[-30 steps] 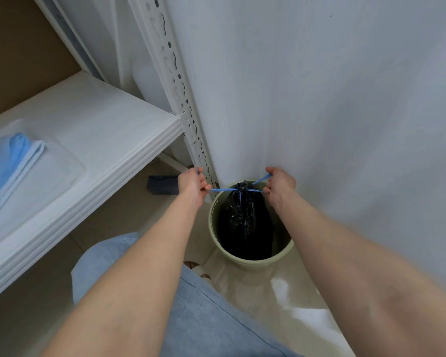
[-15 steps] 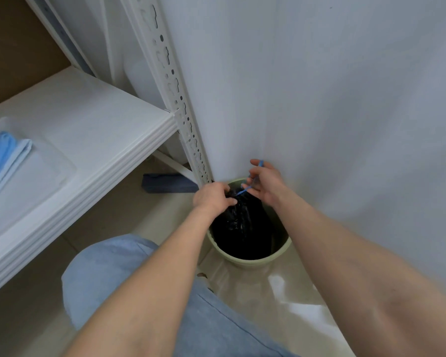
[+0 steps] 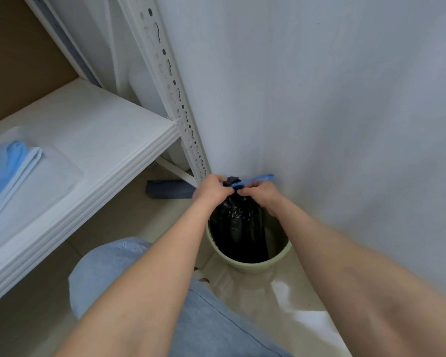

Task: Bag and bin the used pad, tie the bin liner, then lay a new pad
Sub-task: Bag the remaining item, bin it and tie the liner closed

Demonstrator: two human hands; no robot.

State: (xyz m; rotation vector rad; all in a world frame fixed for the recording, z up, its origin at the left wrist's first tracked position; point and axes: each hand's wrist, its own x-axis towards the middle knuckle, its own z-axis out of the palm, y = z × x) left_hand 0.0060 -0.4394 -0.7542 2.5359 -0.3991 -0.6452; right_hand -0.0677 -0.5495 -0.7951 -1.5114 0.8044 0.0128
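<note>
A white shelf on the left carries a folded blue pad; beside the wall, the left hand and right hand pinch the blue drawstring at the gathered neck of the black liner; it sits in the green bin.

There are two grips, the left grip and the right grip, one green bin, one black bin liner, one blue drawstring, one white shelf, one perforated upright, one folded blue pad and one dark blue block on the floor.
</note>
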